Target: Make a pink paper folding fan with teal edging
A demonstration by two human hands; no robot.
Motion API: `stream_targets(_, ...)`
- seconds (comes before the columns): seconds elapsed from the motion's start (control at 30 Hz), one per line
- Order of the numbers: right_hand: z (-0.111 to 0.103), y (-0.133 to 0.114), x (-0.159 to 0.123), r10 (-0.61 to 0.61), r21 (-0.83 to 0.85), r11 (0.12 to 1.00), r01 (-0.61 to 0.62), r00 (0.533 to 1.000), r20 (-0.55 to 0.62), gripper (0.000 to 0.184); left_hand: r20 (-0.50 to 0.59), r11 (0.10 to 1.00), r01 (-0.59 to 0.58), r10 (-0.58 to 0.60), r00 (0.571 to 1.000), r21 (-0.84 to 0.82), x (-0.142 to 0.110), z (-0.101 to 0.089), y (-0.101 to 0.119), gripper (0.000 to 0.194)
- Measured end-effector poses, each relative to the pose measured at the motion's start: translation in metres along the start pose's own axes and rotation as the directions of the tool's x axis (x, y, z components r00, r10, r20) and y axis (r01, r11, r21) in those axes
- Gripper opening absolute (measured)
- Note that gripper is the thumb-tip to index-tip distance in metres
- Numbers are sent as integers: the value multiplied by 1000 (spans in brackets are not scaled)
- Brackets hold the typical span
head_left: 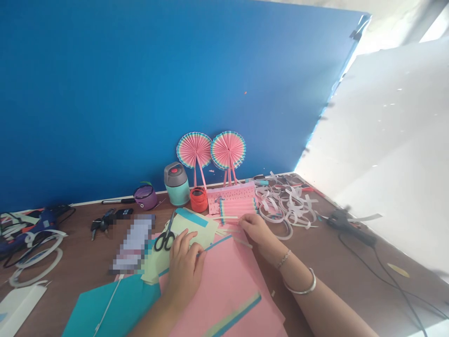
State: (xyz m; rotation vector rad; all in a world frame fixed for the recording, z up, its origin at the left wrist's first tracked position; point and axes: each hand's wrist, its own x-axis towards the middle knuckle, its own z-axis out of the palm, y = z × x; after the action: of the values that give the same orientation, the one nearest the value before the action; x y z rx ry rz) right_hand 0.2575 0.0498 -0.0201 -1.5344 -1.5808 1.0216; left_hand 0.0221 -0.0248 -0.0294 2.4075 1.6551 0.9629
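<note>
My left hand (pixel 185 264) lies open on the pink sheet of paper (pixel 228 281), its fingertips reaching over pale green paper (pixel 206 231). Thumb and fingertips of my right hand (pixel 257 234) are pinched at the end of a thin pale paper strip (pixel 226 217). Just behind that hand is a pleated pink paper (pixel 238 206) with blue edging. Black-handled scissors (pixel 164 240) rest on the green paper, left of my left hand. A blue-and-green edged strip (pixel 235 316) lies across the front of the pink sheet.
Two pink paper fans (pixel 228 150) lean on the blue wall. Before them stand a teal flask (pixel 177 185), red ribbon roll (pixel 199 200) and pink basket (pixel 214 201). Curled white strips (pixel 287 203) heap at right, near a black glue gun (pixel 351 227) with its cable. A phone (pixel 135 243) lies left.
</note>
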Motion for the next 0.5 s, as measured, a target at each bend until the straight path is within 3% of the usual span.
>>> stream_targets(0.13,-7,2,6,-154,-69,987,147,981,-114,21,27,998,-27,29,999,-48,0,2,-1,7)
stream_targets(0.27,-4,4,9,-329,-393,881,264,938,-107,27,98,994,-39,50,994,-106,1,0,7,9)
stream_targets(0.4,-1,5,9,-357,-711,688,147,921,-155,48,179,997,-31,42,983,-65,1,-2,14,13)
stream_targets(0.5,-1,1,5,-423,-755,636,159,890,-169,44,183,998,-39,48,982,-55,1,-1,14,13)
